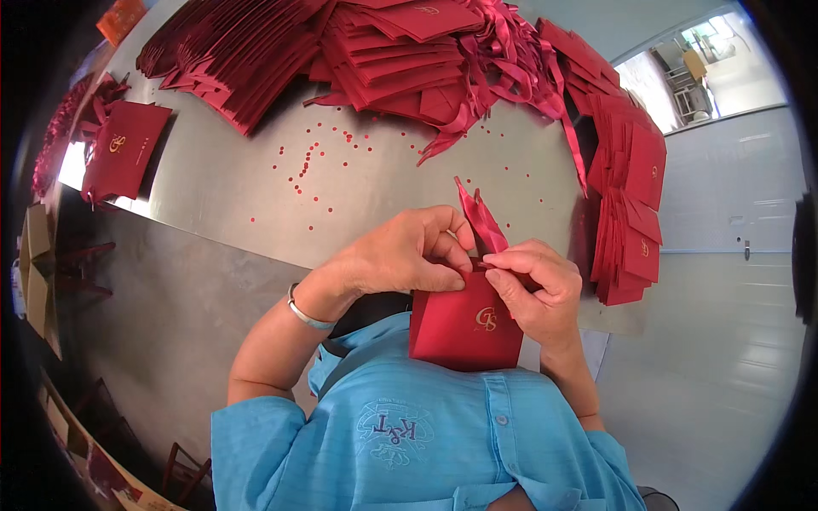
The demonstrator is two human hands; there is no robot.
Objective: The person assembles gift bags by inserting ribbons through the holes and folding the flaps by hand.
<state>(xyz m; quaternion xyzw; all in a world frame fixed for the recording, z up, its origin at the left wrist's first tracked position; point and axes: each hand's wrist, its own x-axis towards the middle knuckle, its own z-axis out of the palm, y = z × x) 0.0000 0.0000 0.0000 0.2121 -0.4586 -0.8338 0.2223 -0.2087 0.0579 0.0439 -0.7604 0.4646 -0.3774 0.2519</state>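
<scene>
A small red paper bag [452, 336] with a gold emblem is upright against my chest at the table's near edge. My left hand [413, 251] has thumb and fingers closed on the bag's top rim, at its left part. Along the right part of that rim, my right hand [544, 285] pinches with thumb and forefinger, and a thin end of ribbon seems to lie between them. A shiny red ribbon [482, 220] rises from the bag's opening between my hands, its ends pointing away from me. The inside of the bag is hidden.
Stacks of flat red bags [392, 64] line the table's far side, with more bags [626, 204] at the right. Loose red ribbons [515, 68] are heaped among them. Small red paper dots [304, 170] dot the metal table [213, 196]. One bag [123, 149] sits far left.
</scene>
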